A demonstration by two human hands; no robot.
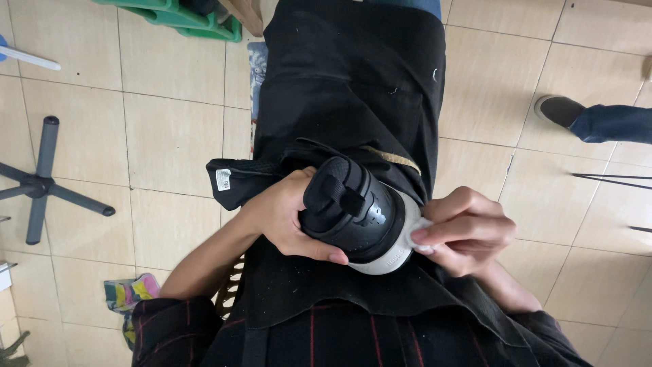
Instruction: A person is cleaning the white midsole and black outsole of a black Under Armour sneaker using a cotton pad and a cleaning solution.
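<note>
A black shoe [353, 204] with a white sole rim rests heel-up on my lap, over a black apron [353, 75]. My left hand [285, 217] wraps around the shoe's left side, thumb under the heel. My right hand [468, 231] pinches a small white cloth or wipe [418, 234] against the white sole edge on the right. The shoe's tongue with a white label [224, 180] sticks out to the left behind my left hand.
Beige floor tiles surround me. A black chair base [41, 183] stands at the left. Green plastic items [183, 17] lie at the top. A colourful rag [129, 295] lies lower left. Another person's shoe and jeans leg [591, 119] are at the right.
</note>
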